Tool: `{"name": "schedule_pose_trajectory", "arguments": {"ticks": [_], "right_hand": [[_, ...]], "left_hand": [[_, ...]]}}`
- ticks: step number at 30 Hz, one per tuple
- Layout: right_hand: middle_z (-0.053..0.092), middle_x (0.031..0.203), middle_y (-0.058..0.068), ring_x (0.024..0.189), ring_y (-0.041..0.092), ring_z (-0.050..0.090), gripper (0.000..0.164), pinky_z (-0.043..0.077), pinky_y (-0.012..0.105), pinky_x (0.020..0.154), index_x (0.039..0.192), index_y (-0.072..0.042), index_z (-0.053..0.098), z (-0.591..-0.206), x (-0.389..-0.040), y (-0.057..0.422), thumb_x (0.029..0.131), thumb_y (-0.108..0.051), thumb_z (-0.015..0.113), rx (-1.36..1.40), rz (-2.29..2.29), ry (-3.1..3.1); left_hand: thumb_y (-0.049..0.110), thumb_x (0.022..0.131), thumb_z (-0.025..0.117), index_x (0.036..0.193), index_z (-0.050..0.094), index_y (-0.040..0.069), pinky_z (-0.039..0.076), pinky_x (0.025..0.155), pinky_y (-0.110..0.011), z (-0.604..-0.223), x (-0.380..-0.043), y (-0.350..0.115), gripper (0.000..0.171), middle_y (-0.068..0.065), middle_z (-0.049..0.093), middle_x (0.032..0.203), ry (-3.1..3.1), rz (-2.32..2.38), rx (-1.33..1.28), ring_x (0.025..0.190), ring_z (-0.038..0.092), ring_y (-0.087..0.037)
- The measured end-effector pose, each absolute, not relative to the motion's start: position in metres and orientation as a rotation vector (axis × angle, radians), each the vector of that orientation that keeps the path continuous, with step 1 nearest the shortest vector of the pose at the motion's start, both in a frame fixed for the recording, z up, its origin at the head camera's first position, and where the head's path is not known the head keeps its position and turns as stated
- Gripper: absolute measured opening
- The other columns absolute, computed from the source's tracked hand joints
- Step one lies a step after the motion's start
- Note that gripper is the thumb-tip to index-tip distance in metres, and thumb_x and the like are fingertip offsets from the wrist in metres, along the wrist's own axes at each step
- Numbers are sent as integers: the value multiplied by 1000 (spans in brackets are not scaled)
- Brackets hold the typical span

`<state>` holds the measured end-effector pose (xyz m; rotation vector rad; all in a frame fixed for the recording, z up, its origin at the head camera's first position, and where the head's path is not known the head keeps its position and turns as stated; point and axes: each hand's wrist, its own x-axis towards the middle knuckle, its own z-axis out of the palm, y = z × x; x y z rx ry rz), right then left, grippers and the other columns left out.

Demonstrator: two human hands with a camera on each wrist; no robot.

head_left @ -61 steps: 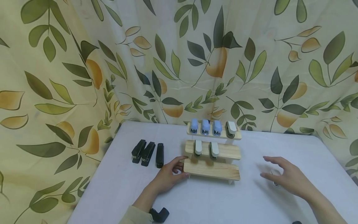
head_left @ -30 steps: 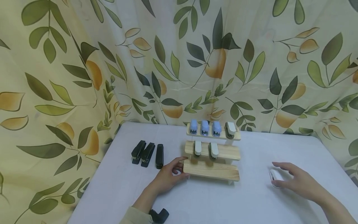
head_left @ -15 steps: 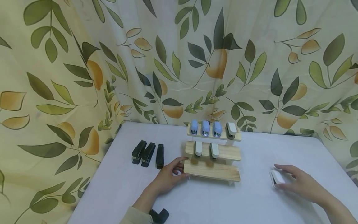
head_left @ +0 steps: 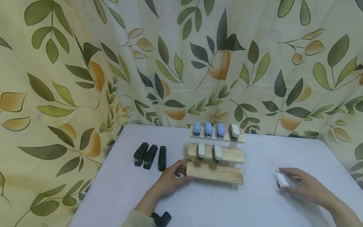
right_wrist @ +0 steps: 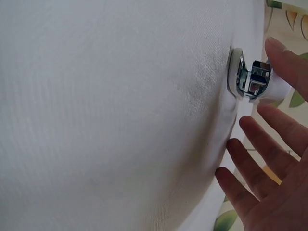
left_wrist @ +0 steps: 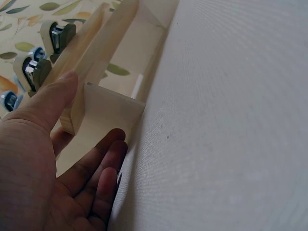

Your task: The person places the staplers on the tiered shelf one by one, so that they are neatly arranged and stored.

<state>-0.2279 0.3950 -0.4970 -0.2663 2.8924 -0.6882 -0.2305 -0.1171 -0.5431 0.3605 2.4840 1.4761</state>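
At the right of the head view, my right hand [head_left: 309, 187] pinches a small white stapler [head_left: 282, 180] between thumb and index finger. In the right wrist view, that stapler [right_wrist: 260, 79] stands on the cloth while the other fingers [right_wrist: 255, 166] spread out straight. My left hand [head_left: 169, 179] grips the left end of the lowest tier of a wooden stepped stand [head_left: 214, 172]. The left wrist view shows the thumb [left_wrist: 53, 98] on that board's end and the other fingers beside the white support. On the middle tier sit two white staplers [head_left: 217, 153].
Three blue staplers [head_left: 208, 129] and a white stapler [head_left: 234, 131] line the top tier. Several black staplers [head_left: 148, 156] lie left of the stand on the white tablecloth [head_left: 227, 205]. A leaf-patterned curtain [head_left: 181, 63] hangs behind the table.
My right hand has moved right and down to the white stapler and closed its thumb and index finger on it. The left hand has stayed at the stand.
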Motion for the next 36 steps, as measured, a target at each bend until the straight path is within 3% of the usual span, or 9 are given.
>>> {"name": "schedule_pose_trajectory", "arguments": {"ticks": [7,19,26,36], "right_hand": [[45,149,39,130,63,42,83,41,74,95,147,2,51,-496,-232,396,83,-39,86,-239,-681,2844],[48,146,38,130,62,43,81,41,76,95,146,0,54,-497,-237,398,81,-36,87,-324,-697,2821],[51,145,36,130,62,45,68,42,76,93,139,-4,61,-497,-236,398,83,-34,87,-359,-737,2813],[48,145,37,131,60,43,70,41,75,96,139,-1,59,-498,-237,396,83,-34,87,-298,-763,2796]], "left_hand": [[51,91,76,146,47,51,49,97,-36,-544,-231,-118,62,15,67,119,2483,1471,355,107,61,-10],[51,90,77,145,47,52,49,96,-36,-545,-232,-118,63,15,67,119,2483,1475,355,107,61,-11],[50,91,77,146,47,51,50,97,-36,-543,-230,-118,63,14,67,120,2483,1478,365,108,61,-10],[50,91,77,146,47,50,49,98,-35,-542,-229,-117,63,14,67,120,2475,1481,362,109,61,-10]]}}
